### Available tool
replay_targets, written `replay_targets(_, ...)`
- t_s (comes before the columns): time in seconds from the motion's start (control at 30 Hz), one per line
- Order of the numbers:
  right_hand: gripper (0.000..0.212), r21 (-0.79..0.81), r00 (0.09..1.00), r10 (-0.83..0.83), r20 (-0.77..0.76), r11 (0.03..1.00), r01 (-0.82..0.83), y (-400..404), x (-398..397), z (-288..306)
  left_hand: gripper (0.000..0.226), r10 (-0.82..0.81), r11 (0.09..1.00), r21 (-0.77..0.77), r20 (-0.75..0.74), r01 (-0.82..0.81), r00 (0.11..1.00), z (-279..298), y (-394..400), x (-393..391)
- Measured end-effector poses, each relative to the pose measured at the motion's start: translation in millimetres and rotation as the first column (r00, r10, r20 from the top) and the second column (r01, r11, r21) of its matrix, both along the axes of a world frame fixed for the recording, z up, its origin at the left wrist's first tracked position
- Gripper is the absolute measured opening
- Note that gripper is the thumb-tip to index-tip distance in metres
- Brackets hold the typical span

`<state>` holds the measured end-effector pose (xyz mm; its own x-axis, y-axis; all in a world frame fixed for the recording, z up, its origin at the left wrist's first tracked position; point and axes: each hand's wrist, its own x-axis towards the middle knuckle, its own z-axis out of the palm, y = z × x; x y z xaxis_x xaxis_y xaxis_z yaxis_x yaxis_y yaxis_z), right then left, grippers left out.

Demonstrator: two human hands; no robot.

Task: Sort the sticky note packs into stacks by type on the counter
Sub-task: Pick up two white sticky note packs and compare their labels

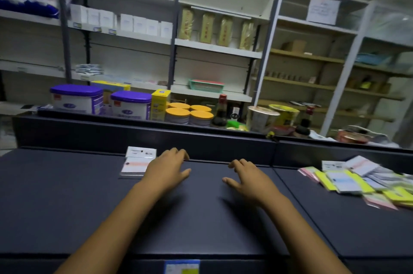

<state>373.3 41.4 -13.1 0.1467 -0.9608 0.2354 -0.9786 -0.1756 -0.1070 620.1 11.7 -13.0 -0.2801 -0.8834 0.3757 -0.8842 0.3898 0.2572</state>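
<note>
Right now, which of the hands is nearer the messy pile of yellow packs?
Right. The right hand is empty, left of the pile with bare counter between. The left hand is farther away.

Two purple-lidded tubs (77, 97), four orange-lidded jars (177, 115), two dark bottles (220, 110) and two hands (166, 167).

The counter (89, 206) under both empty hands is dark and matt, smooth. Beside the left hand (166, 170), a small stack of sticky note packs (135, 165) looks like paper in clear glossy wrap. Well right of the right hand (248, 181), the loose pile of packs (357, 181) shows the same shiny film. Beyond the fingertips, tubs (76, 98) have glossy purple plastic lids.
</note>
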Motion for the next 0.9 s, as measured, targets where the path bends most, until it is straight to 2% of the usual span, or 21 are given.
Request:
replay_targets(0.5, 0.055, -0.023, 0.95, -0.311, 0.041, 0.95, 0.312, 187, -287, 14, 0.038, -0.305, 0.952, -0.006, 0.025, 0.305, 0.952, 21, 126, -312)
replay_targets(0.7, 0.057, -0.003, 0.919, -0.392, 0.044, 0.92, 0.392, 241, -366, 13, 0.038, -0.396, 0.918, 0.011, 0.017, 0.396, 0.918, 15, 163, -404)
replay_targets(0.9, 0.055, -0.042, 0.896, -0.438, 0.069, 0.896, 0.442, 250, -414, 16, 0.038, -0.449, 0.893, -0.014, 0.032, 0.45, 0.893, 16, 165, -462)
